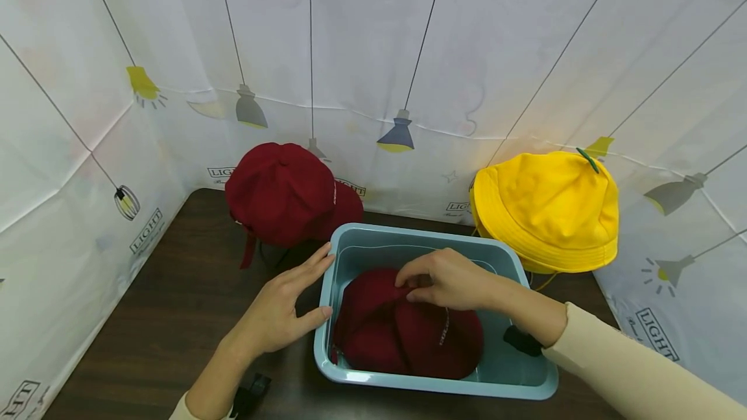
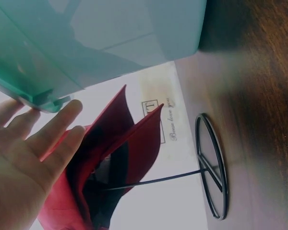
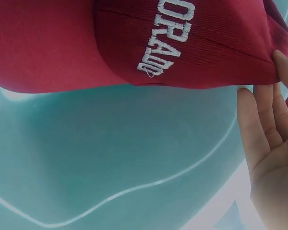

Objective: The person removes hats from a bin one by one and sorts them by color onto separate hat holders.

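A dark red baseball cap (image 1: 373,332) with white embroidered letters lies inside a light blue plastic basin (image 1: 432,233). My right hand (image 1: 455,282) reaches over the basin and pinches the top of the cap's crown between thumb and fingers. The right wrist view shows the thumb (image 3: 285,69) on the red cloth of the cap (image 3: 216,48), with the lettering facing the camera. At the basin's left side, my left hand (image 1: 280,310) has its fingers extended and touches the rim. In the left wrist view the fingertips meet the basin's edge (image 2: 50,103).
Behind the basin to the left, a second dark red cap (image 1: 280,193) sits on a thin black wire stand (image 2: 170,181). A yellow bucket hat (image 1: 543,212) with a green stem stands at the back right. Printed white cloth (image 1: 362,37) encloses the dark wooden table (image 1: 175,316).
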`<state>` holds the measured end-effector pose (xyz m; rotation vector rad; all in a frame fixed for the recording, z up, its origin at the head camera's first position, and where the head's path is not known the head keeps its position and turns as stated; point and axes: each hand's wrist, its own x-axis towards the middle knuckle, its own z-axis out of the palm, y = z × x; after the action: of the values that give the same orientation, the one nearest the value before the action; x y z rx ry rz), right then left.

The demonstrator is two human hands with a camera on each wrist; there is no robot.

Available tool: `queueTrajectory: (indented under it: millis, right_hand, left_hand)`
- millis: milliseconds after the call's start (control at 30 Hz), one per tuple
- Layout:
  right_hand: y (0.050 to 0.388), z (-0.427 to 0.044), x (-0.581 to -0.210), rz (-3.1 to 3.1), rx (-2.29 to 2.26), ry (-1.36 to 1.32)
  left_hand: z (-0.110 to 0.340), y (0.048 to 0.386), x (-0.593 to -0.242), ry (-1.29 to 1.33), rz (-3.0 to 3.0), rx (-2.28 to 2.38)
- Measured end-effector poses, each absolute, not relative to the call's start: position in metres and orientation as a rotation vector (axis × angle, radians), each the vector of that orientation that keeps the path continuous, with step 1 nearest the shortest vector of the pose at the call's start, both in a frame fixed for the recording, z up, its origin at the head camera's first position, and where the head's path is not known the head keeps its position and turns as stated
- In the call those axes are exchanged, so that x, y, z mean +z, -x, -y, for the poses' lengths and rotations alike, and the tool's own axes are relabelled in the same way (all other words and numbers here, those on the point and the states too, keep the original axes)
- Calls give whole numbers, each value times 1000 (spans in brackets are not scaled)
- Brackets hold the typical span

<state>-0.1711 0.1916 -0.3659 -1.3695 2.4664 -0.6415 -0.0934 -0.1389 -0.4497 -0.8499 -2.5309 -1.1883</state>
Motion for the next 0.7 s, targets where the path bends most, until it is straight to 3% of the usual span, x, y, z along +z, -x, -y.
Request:
queueTrajectory:
  millis: [700]
  right_hand:
    - [164, -213, -316, -2538, -759, 1411]
  left_hand:
    - [139, 93, -448, 850, 2532, -1204]
